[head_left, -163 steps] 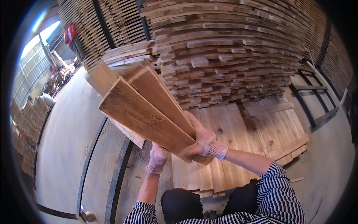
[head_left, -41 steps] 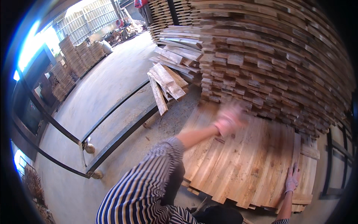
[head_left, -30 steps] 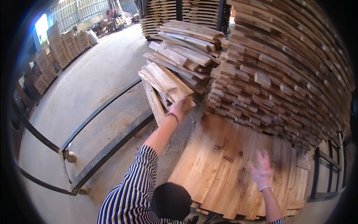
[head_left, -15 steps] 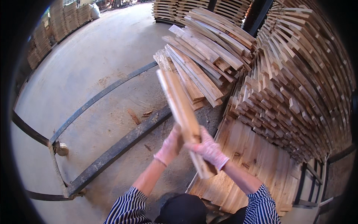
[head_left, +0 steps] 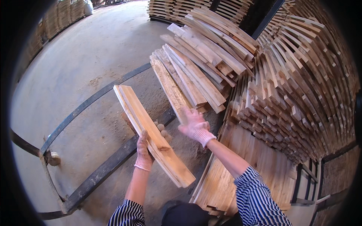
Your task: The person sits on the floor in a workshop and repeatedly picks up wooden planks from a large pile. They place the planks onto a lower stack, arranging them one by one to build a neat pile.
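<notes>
In my left hand (head_left: pixel 143 152), in a white-and-pink knit glove, are wooden boards (head_left: pixel 151 132), at least two lying one on the other and tilted across the floor frame. The fingers wrap around their left side near the middle. My right hand (head_left: pixel 195 125), gloved the same way, is at the near end of another long, rough-edged wooden board (head_left: pixel 167 84) at the left side of a loose board pile (head_left: pixel 211 52). Its fingers close over that end, slightly blurred, and hide it. The two hands are apart.
A tall stack of boards (head_left: pixel 290 90) rises at the right. Below it lies a flat layer of boards (head_left: pixel 245 162). A dark metal frame (head_left: pixel 102 175) with a wheel (head_left: pixel 55 159) spans the dusty floor at left. More board stacks (head_left: pixel 162 9) stand at the back.
The boards, held in both hands before, have swung left and down in my left hand. My right hand has let go of them and moved forward to another board in the pile.
</notes>
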`<state>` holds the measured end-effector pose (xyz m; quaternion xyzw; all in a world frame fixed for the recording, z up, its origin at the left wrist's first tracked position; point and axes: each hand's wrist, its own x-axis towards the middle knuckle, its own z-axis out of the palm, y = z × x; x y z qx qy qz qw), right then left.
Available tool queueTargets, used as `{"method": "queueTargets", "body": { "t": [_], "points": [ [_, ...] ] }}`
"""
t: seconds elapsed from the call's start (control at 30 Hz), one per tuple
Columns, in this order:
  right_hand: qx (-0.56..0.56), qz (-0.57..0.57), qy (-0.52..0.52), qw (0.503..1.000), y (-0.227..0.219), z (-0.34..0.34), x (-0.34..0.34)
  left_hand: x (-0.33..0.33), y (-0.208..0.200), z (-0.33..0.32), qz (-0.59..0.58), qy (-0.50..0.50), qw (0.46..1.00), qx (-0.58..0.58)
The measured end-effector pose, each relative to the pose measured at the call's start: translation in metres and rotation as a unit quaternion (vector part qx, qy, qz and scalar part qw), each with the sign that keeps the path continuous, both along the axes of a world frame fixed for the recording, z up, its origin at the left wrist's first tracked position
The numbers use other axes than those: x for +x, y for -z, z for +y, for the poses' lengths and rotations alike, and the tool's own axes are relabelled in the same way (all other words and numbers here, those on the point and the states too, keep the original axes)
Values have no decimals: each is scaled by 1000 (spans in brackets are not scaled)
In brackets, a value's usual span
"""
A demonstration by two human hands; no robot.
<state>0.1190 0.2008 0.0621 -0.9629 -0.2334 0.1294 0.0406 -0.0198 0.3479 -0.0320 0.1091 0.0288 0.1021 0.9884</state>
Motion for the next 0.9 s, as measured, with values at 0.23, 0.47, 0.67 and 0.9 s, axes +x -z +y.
{"method": "queueTargets", "body": {
  "t": [0.23, 0.47, 0.67, 0.9],
  "points": [
    [195, 22, -165, 967, 0, -41, 5, 62, 16, 15, 77, -65, 992, 73],
    [122, 29, 109, 986, 25, -119, 190, 55, 55, -5, -92, 8, 980, -177],
    [331, 243, 128, 903, -40, -67, 122, 13, 33, -15, 0, -16, 998, 56],
    [106, 72, 27, 991, -112, -106, -98, 51, -6, -57, 83, -22, 993, 81]
  ]
}}
